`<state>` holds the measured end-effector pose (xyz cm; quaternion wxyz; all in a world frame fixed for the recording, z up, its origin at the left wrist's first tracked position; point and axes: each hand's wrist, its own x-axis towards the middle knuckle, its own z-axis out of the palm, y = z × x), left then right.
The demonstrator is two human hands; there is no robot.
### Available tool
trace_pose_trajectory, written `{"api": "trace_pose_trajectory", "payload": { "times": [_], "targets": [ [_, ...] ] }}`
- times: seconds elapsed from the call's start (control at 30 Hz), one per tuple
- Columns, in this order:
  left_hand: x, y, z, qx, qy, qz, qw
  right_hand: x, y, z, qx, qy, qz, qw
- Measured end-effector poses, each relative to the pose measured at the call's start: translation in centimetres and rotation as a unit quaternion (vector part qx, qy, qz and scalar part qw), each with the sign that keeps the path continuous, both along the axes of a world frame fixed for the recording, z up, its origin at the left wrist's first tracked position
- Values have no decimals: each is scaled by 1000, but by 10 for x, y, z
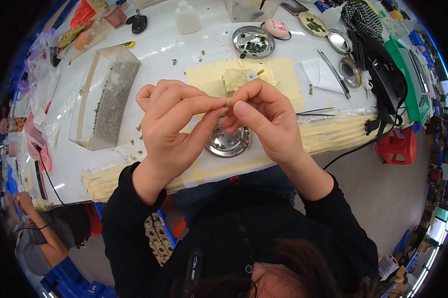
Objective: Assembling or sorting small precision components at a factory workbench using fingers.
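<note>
Above a round metal dish (226,147), both my hands meet at the fingertips. My left hand (173,116) pinches a tiny greenish-gold piece (227,105) between thumb and forefinger. From the other side my right hand (269,119) is closed in a pinch against the same piece. Its exact kind is too small to make out. Small bits lie along the dish's rim, and my fingers hide its far part. Just beyond the hands is a tape-wrapped block (234,82) with a white ring-like roll (253,75) on it.
A clear box of grey granules (115,99) stands at left. Farther back are a white bottle (186,19) and a metal plate of dark green pieces (254,42). Tweezers (317,112) and a pen-like tool (333,72) lie at right. Another person's arm (50,238) shows at lower left.
</note>
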<state>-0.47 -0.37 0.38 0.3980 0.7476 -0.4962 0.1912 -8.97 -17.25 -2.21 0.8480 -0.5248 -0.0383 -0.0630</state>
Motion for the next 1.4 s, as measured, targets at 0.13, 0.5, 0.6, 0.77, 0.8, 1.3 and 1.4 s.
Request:
{"api": "trace_pose_trajectory", "payload": {
  "times": [0.13,0.5,0.6,0.77,0.8,1.3,1.4],
  "targets": [
    [-1,0,-1,-3,-9,-1,1000,1,0,-2,12,16,12,1000],
    [1,1,-4,-23,62,-35,997,3,-1,0,58,65,42,995],
    [0,2,-4,-14,75,-34,997,3,-2,-2,49,55,20,997],
    [4,3,-2,52,158,-49,985,1,-3,-4,21,-2,-69,997],
    [5,4,-1,69,160,-54,983,1,-3,-4,19,-12,-81,996],
    [0,6,-4,234,122,-99,959,-2,-6,-1,3,-3,-133,991],
    [1,6,0,209,132,-87,965,-2,-7,-1,3,-4,-133,991]
  ]
}}
